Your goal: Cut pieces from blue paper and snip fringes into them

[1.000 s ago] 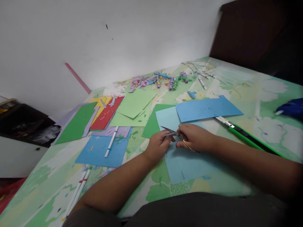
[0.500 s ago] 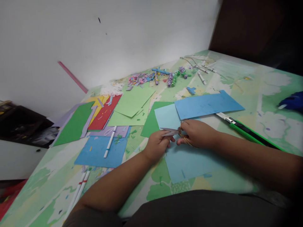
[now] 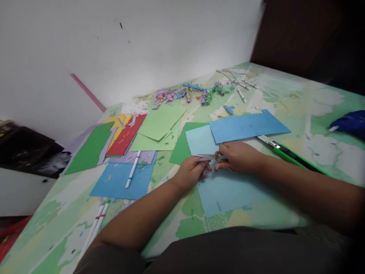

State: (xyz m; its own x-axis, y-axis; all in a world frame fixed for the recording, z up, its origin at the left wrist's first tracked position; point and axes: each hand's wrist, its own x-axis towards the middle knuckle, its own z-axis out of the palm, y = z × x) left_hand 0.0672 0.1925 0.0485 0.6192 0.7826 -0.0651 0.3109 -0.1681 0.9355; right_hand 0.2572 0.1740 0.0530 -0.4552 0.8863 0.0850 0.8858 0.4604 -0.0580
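My right hand (image 3: 238, 156) is closed around the handles of a pair of scissors (image 3: 205, 157), whose blades point left. The blades lie close together, just above the fingers of my left hand (image 3: 190, 172). Those left fingers are curled and pinched, but whatever they hold is too small or hidden to make out. Under both hands lies light blue paper (image 3: 225, 196), with small blue scraps on it. A darker blue sheet (image 3: 248, 126) rests beyond my right hand, overlapping the light blue paper. A green sheet (image 3: 182, 142) shows to its left.
A green box cutter (image 3: 296, 156), blade exposed, lies right of my right hand. At far right is a dark blue tool (image 3: 349, 125). Coloured paper, including a red sheet (image 3: 127, 135), and a white marker (image 3: 133, 169) lie left. Curled paper pieces (image 3: 204, 96) sit along the back.
The scissor blades, parted before, have come together. Both hands stay in nearly the same place, and the view has shifted slightly.
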